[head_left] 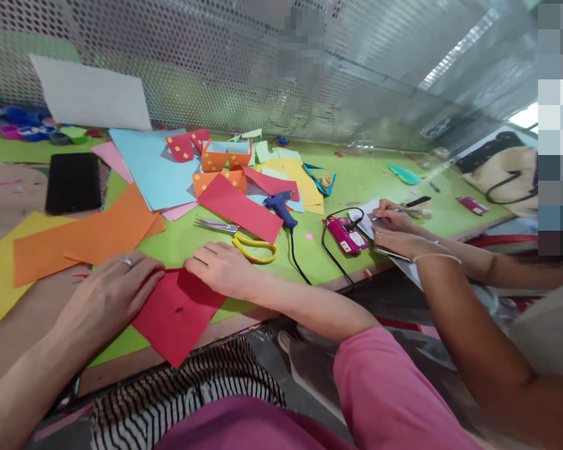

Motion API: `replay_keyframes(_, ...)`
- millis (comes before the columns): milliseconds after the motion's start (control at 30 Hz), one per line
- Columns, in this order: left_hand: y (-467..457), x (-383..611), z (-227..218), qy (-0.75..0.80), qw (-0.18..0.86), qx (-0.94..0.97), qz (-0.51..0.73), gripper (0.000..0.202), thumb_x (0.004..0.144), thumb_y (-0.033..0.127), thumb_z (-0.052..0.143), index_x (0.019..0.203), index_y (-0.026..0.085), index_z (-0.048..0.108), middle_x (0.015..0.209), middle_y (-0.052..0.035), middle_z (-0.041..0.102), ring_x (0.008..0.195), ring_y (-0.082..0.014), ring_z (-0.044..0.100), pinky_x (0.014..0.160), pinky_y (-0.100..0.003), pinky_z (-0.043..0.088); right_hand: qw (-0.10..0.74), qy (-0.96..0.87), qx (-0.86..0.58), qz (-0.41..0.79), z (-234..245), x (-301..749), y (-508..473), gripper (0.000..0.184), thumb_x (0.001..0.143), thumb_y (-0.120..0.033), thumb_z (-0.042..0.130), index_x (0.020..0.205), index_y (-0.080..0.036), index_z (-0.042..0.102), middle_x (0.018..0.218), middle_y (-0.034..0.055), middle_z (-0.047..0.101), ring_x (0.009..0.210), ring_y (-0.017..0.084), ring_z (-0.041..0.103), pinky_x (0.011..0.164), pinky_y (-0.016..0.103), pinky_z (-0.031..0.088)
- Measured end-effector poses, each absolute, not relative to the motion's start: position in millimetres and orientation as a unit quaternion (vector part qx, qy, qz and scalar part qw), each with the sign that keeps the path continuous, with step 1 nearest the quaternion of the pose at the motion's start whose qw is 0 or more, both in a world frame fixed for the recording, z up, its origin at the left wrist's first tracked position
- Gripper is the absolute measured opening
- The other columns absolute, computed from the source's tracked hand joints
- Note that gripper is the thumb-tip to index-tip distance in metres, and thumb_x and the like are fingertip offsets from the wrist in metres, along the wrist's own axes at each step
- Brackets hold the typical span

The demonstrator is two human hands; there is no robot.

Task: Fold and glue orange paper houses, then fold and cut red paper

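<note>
A red sheet of paper [181, 315] with a small dark mark lies at the table's front edge, one corner hanging over it. My left hand [115, 284] has its fingers closed on the paper's upper left edge; a ring shows on one finger. At the upper right edge, my right hand [223, 269] pinches the same sheet, its fingertips curled and partly hidden. Just beyond the right hand are scissors [256, 248] with yellow handles, their blades pointing left. A red paper strip [241, 206] lies behind them, and a blue glue gun [281, 208] rests by its right end.
Orange paper [94, 231] and yellow paper [4, 269] lie left. Farther back are a black tablet [74, 182], a light blue sheet [152, 169] and dotted orange folded pieces [225, 155]. A magenta power bank [348, 235] with a cable sits right, near a co-worker's writing hand [391, 215].
</note>
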State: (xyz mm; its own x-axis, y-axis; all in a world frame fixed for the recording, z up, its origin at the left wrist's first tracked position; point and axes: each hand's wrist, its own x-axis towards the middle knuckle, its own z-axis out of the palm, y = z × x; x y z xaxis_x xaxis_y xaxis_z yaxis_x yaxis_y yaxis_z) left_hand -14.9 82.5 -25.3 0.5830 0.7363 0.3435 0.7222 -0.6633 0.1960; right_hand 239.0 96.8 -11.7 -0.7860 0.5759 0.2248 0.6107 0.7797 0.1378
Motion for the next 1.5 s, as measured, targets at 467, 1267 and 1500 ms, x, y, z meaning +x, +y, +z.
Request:
replay_keyframes(467, 79, -13, -11, 0.352, -0.096, 0.906, 0.215, 0.043, 0.108, 0.022, 0.023, 0.101, 0.020, 0.066, 0.092, -0.0073, 0.073, 0.078, -0.0226, 0.068, 0.069, -0.035, 0.051, 0.148, -0.926, -0.329, -0.107, -25, 243, 98, 0.029, 0.110, -0.022, 0.045, 0.095, -0.019, 0.070, 0.081, 0.0029, 0.062, 0.081, 0.018, 0.052, 0.069, 0.033, 0.033)
replay_keyframes(1267, 82, -11, -35, 0.384, -0.132, 0.885, 0.227, 0.028, 0.108, 0.025, 0.038, 0.102, 0.018, 0.065, 0.093, -0.0089, 0.068, 0.082, -0.0292, 0.063, 0.075, -0.041, 0.045, 0.118, -0.925, -0.340, -0.121, -25, 238, 97, 0.032, 0.111, -0.020, 0.040, 0.104, -0.018, 0.071, 0.087, 0.0043, 0.064, 0.086, 0.019, 0.051, 0.074, 0.035, 0.033)
replay_keyframes(1500, 86, -16, -38, 0.380, -0.071, 0.888, 0.251, 0.030, 0.109, 0.029, 0.037, 0.108, 0.017, 0.065, 0.095, -0.0075, 0.069, 0.084, -0.0253, 0.064, 0.080, -0.038, 0.047, 0.135, -0.915, -0.356, -0.131, -29, 239, 99, 0.029, 0.111, -0.024, 0.045, 0.101, -0.020, 0.072, 0.086, 0.0030, 0.065, 0.084, 0.019, 0.052, 0.072, 0.035, 0.033)
